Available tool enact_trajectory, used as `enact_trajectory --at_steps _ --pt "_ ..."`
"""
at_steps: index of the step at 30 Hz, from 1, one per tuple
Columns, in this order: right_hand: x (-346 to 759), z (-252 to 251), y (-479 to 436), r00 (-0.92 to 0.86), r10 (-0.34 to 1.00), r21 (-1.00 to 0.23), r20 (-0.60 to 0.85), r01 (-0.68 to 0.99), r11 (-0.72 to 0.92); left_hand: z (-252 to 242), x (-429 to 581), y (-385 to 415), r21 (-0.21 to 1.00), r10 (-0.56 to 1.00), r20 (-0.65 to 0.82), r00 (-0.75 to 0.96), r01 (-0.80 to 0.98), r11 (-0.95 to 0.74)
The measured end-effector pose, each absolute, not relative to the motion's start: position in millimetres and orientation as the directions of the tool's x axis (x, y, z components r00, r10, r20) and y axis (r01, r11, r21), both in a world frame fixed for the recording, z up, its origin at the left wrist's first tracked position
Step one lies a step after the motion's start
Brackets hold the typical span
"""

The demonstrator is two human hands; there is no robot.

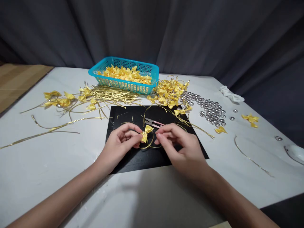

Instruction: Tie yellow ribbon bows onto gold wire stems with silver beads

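Observation:
Between the thumb and fingers of my left hand (125,136) is a yellow ribbon bow (146,132), held above the black mat (133,161). A thin gold cord (150,144) loops from the bow toward my right hand (177,142). The thumb and index finger of my right hand are pinched together at that cord. Thread snips (154,123) with pink on the handle lie on the mat just beyond both hands. Short gold cord scraps are scattered near them.
A blue basket (123,83) of yellow bows stands at the back. Before it lies a bundle of gold cords (111,94). More bows with cords (169,91) are piled right of it, beside many silver heart-shaped pieces (212,110). Crumpled white tissue (231,95) lies far right.

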State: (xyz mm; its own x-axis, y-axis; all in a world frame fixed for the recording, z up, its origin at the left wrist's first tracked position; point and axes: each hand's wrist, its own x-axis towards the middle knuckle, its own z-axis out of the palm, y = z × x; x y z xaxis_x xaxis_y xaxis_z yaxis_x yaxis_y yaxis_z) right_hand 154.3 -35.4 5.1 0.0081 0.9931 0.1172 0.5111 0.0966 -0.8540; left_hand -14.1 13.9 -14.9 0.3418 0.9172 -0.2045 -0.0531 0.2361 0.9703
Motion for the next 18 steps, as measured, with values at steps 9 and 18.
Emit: enact_trajectory --at_steps 9,18 --pt "149.3 -4.5 -35.8 -0.057 0.966 -0.696 0.251 0.684 0.221 -14.3 -14.7 13.7 0.969 0.907 -0.201 0.369 -0.059 0.238" --pt "148.7 -1.8 -38.8 -0.076 0.94 -0.679 0.332 0.673 0.294 -17.4 -18.0 13.0 0.962 0.891 -0.162 0.423 -0.132 0.238"
